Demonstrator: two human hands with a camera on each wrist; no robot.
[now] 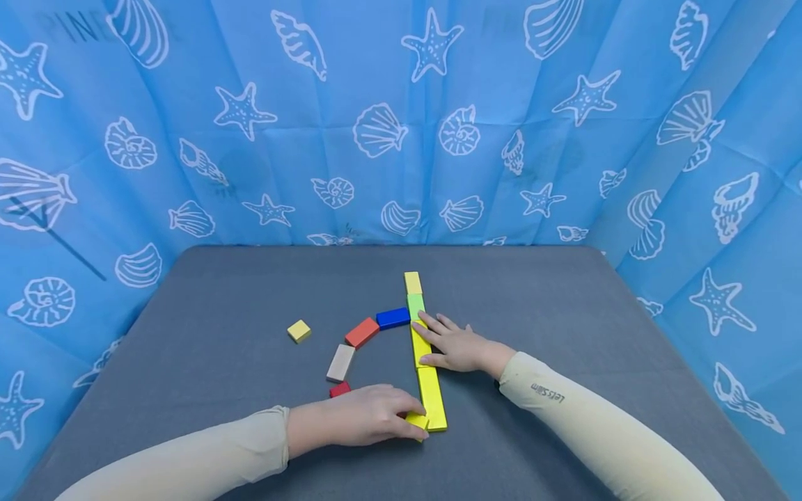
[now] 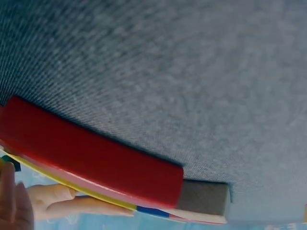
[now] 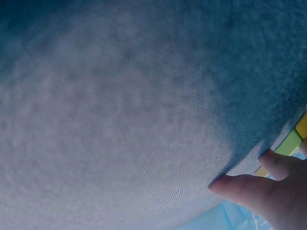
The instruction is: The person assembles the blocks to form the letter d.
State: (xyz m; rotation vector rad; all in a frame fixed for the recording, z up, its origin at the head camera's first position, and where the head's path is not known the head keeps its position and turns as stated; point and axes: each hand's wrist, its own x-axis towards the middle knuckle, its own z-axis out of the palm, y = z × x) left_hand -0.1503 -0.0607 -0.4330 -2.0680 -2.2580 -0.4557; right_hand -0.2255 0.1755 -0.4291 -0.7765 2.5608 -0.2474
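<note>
My left hand [image 1: 370, 415] pinches a small yellow block [image 1: 418, 420] between thumb and fingers, at the lower left side of a long yellow block [image 1: 432, 400]. That block is the near end of a straight column. Above it in the column come another yellow block [image 1: 422, 351], a light green block [image 1: 415, 306] and a pale yellow block [image 1: 412, 282]. My right hand [image 1: 464, 346] rests with spread fingers on the upper yellow block and the green block's edge. A red block [image 1: 340, 390], partly hidden behind the left hand in the head view, shows large as a red block [image 2: 91, 153] in the left wrist view.
Left of the column, a curve of blocks runs through blue [image 1: 393, 319], orange-red [image 1: 362, 332] and plain wood [image 1: 341, 362]. A loose pale yellow block [image 1: 299, 331] lies farther left. The grey table [image 1: 250, 278] meets a blue shell-patterned curtain [image 1: 388, 174] behind.
</note>
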